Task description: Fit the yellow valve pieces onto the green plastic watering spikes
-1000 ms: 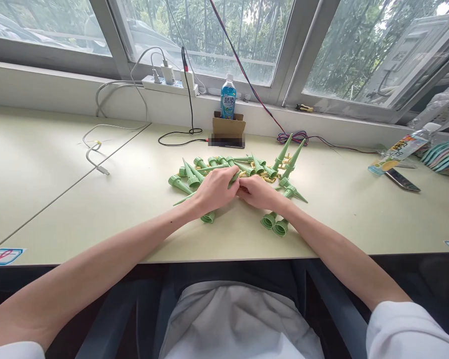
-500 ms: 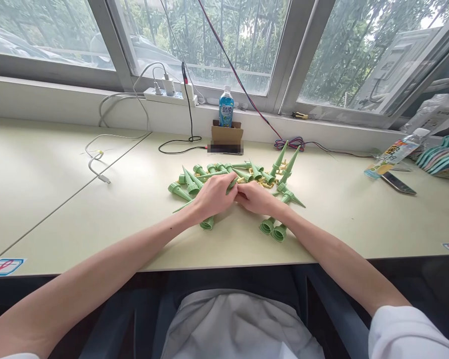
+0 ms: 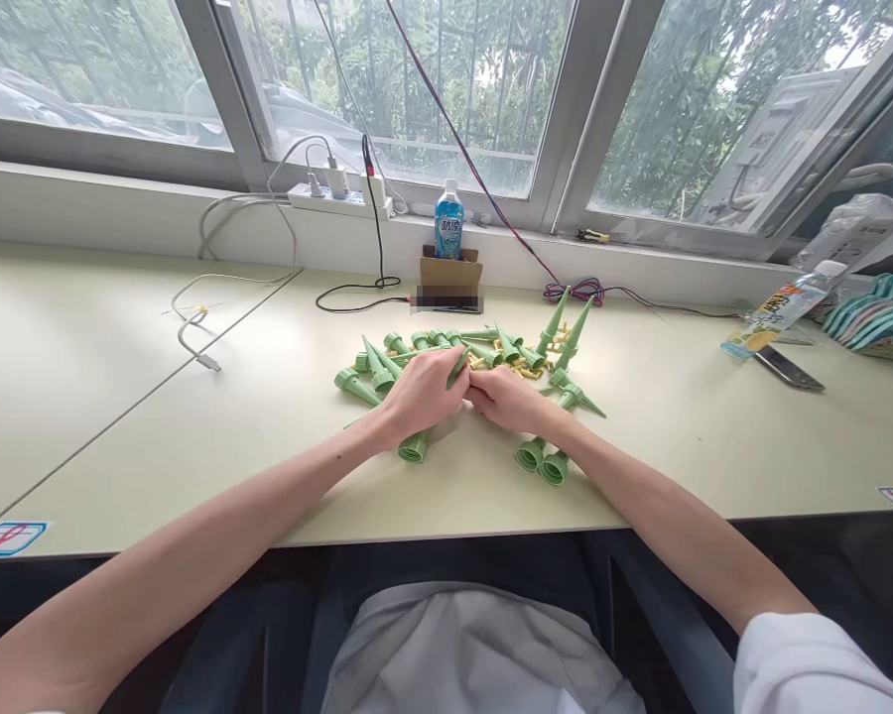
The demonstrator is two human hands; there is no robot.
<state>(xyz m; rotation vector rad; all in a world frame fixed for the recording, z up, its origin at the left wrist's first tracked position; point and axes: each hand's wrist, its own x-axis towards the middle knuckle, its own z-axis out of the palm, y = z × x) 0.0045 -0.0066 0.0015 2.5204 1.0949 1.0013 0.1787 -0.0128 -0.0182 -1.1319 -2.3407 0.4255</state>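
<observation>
My left hand (image 3: 426, 389) is wrapped round a green plastic plant watering spike (image 3: 458, 367); only a short part of it shows above the fingers. Fingertips of my right hand (image 3: 507, 399) are pinched together against the left one, and whatever they grip is hidden. Around both hands lie several more green spikes, some tipped over and some standing point up, such as the upright spike (image 3: 574, 335) on the right. Two spikes show their threaded open ends (image 3: 554, 468) beside my right wrist. Small yellow plastic pieces (image 3: 527, 369) are heaped behind my right hand.
A blue bottle (image 3: 448, 223) stands behind a small cardboard box (image 3: 450, 268). Cables (image 3: 574, 290) run along the back of the table (image 3: 193, 446). At the right are a phone (image 3: 789, 369), a tilted drink bottle (image 3: 778, 315) and a stack of pastel items (image 3: 878, 315).
Both hands stay together in nearly the same place. The left hand has turned slightly, so more of the green spike shows above its fingers. The whole view has shifted a little.
</observation>
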